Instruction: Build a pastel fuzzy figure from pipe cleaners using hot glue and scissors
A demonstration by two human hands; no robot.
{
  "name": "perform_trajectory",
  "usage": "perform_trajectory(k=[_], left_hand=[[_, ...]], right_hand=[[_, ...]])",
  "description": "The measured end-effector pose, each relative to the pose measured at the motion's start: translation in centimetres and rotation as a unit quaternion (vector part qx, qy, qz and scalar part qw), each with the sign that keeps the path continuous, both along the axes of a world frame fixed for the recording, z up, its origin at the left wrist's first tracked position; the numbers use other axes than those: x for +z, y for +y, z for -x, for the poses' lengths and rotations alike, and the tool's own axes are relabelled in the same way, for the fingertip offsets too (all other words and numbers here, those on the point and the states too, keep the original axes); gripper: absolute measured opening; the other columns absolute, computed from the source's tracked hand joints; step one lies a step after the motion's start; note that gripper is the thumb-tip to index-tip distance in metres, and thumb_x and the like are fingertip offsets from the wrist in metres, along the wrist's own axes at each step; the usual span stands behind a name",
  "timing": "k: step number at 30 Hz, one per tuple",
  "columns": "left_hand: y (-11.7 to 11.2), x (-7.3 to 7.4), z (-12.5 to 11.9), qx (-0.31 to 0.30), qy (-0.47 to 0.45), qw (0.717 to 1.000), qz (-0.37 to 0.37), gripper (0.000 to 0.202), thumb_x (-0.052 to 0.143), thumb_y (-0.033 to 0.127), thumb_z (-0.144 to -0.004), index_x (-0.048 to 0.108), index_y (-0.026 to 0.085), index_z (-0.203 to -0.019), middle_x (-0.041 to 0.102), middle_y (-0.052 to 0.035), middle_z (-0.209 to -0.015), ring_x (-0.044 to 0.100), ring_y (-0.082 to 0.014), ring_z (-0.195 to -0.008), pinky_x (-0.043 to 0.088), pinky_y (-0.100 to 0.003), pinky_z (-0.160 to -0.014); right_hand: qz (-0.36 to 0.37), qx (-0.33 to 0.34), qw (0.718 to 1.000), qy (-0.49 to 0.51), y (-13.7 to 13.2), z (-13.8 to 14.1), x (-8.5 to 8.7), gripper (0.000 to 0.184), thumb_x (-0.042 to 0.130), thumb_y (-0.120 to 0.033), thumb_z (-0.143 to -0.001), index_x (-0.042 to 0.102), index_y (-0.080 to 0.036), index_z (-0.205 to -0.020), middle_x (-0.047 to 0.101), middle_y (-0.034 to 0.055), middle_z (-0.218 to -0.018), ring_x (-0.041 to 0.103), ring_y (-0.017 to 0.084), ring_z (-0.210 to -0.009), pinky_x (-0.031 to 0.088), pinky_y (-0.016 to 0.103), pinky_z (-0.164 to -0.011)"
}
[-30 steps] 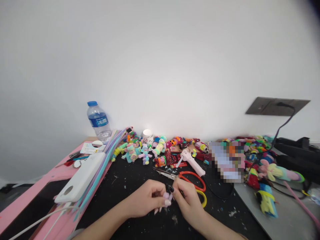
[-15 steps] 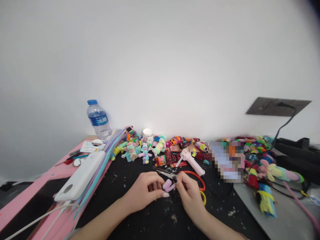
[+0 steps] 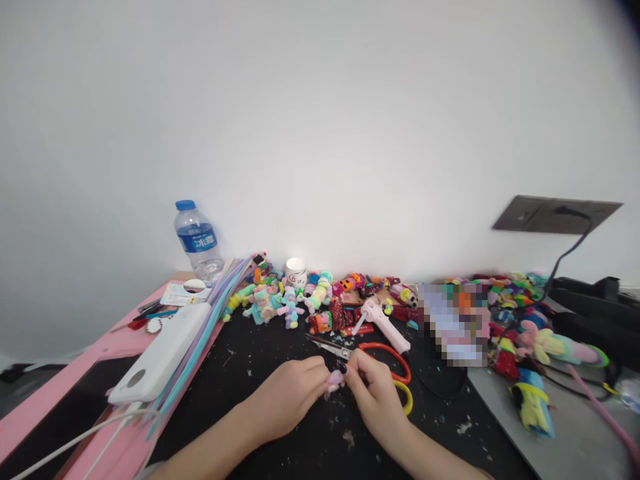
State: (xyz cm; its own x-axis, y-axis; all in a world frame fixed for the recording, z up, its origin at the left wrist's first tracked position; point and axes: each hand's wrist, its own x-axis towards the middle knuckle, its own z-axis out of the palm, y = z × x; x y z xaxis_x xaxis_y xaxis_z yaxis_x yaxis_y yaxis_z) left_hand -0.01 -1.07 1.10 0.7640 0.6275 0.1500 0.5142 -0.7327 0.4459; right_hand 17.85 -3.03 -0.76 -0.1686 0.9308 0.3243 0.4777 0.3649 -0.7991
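A small lilac fuzzy pipe cleaner piece (image 3: 334, 381) is held between my two hands above the black mat. My left hand (image 3: 295, 392) is closed on its left side, the fingers curled and partly hidden. From the right, my right hand (image 3: 371, 387) pinches it between thumb and forefinger; dark nails show. Just beyond the hands lie scissors (image 3: 385, 350) with red and yellow handles, their blades pointing left. Past them rests a pink glue gun (image 3: 385, 323), nozzle toward the left.
Several fuzzy dolls (image 3: 290, 308) line the wall beside a paper cup (image 3: 296, 272). On the left are a white power bank (image 3: 160, 353), pastel pipe cleaners (image 3: 213, 313) and a water bottle (image 3: 199, 243). More dolls (image 3: 535, 400) and a cable (image 3: 565, 257) are at right.
The lilac piece, earlier showing as an open loop, is now mostly covered by my fingers. My left hand has turned over it and lowered slightly; the scissors stay put.
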Motion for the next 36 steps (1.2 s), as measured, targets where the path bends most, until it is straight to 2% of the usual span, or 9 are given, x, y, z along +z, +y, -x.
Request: perform_trajectory(k=[5,8,12,15,19,23,29,33,36], left_hand=[[-0.2,-0.1,-0.1,0.005,-0.017,1.0,-0.004,0.026,0.032,0.018,-0.092,0.052,0.017,-0.076,0.054,-0.0024,-0.076,0.05,-0.0148,-0.067,0.033,-0.025,-0.061],[-0.1,0.2,-0.1,0.025,-0.05,0.998,0.023,0.027,0.033,0.021,-0.093,0.054,0.017,-0.077,0.055,-0.0017,-0.078,0.051,-0.014,-0.07,0.035,-0.024,-0.063],[0.1,1.1,0.2,0.057,-0.069,0.994,0.057,0.012,0.049,0.026,-0.087,0.059,0.02,-0.092,0.057,-0.0007,-0.085,0.052,-0.0144,-0.074,0.037,-0.023,-0.065],[0.2,1.3,0.5,0.066,-0.083,0.992,0.064,0.021,0.055,0.025,-0.083,0.059,0.022,-0.104,0.058,-0.0016,-0.089,0.053,-0.0157,-0.08,0.038,-0.024,-0.069],[0.3,0.8,0.5,0.056,-0.076,0.992,0.078,0.011,0.055,0.024,-0.083,0.064,0.019,-0.087,0.057,-0.0004,-0.078,0.052,-0.0138,-0.073,0.037,-0.023,-0.065],[0.5,0.3,0.2,0.062,-0.108,0.982,0.143,0.017,0.063,0.029,-0.076,0.063,0.015,-0.066,0.052,0.0028,-0.063,0.049,-0.0103,-0.059,0.035,-0.02,-0.056],[0.6,0.1,0.0,0.08,-0.171,0.921,0.34,0.019,0.063,0.031,-0.073,0.065,0.013,-0.067,0.056,0.0026,-0.052,0.051,-0.0106,-0.048,0.037,-0.019,-0.048],[0.4,-0.2,-0.2,0.076,-0.181,0.904,0.381,0.02,0.065,0.028,-0.07,0.058,0.013,-0.058,0.055,0.003,-0.048,0.052,-0.0113,-0.045,0.037,-0.02,-0.046],[0.3,-0.2,-0.3,0.081,-0.186,0.903,0.38,0.021,0.063,0.025,-0.071,0.053,0.015,-0.056,0.051,0.0045,-0.046,0.051,-0.0107,-0.043,0.035,-0.019,-0.045]], right_hand=[[0.002,0.007,1.0,0.002,0.0,0.1,0.4,0.026,0.038,-0.022,-0.088,0.035,-0.02,-0.062,0.037,-0.0049,-0.056,0.035,0.01,-0.052,0.026,0.022,-0.05],[-0.001,0.01,1.0,-0.008,0.0,0.2,0.5,0.027,0.038,-0.022,-0.089,0.034,-0.02,-0.063,0.037,-0.005,-0.057,0.035,0.01,-0.052,0.026,0.022,-0.05],[-0.026,0.013,0.998,-0.05,0.1,0.1,0.2,0.023,0.04,-0.018,-0.088,0.038,-0.02,-0.065,0.041,-0.004,-0.059,0.039,0.011,-0.054,0.029,0.022,-0.052],[-0.045,0.026,0.994,-0.095,0.0,0.1,-0.1,0.017,0.042,-0.016,-0.087,0.043,-0.019,-0.07,0.046,-0.0027,-0.063,0.043,0.012,-0.057,0.031,0.022,-0.054],[-0.056,0.051,0.988,-0.136,-0.2,0.2,-0.3,0.015,0.043,-0.016,-0.087,0.047,-0.02,-0.073,0.051,-0.0016,-0.066,0.047,0.012,-0.058,0.033,0.022,-0.055],[-0.065,0.057,0.987,-0.138,-0.3,0.2,-0.2,0.016,0.042,-0.015,-0.088,0.048,-0.019,-0.073,0.053,-0.0007,-0.067,0.05,0.013,-0.059,0.035,0.022,-0.055],[-0.071,0.069,0.986,-0.135,-0.6,0.1,-0.1,0.017,0.045,-0.016,-0.087,0.049,-0.019,-0.071,0.053,-0.0009,-0.065,0.049,0.012,-0.057,0.034,0.022,-0.053],[-0.056,0.101,0.984,-0.133,-0.8,0.2,0.1,0.019,0.044,-0.017,-0.088,0.046,-0.019,-0.069,0.051,-0.0014,-0.065,0.047,0.011,-0.057,0.032,0.022,-0.053],[-0.038,0.093,0.986,-0.131,-0.9,0.1,0.3,0.017,0.043,-0.016,-0.087,0.044,-0.02,-0.07,0.049,-0.0021,-0.064,0.045,0.011,-0.057,0.031,0.022,-0.054]])
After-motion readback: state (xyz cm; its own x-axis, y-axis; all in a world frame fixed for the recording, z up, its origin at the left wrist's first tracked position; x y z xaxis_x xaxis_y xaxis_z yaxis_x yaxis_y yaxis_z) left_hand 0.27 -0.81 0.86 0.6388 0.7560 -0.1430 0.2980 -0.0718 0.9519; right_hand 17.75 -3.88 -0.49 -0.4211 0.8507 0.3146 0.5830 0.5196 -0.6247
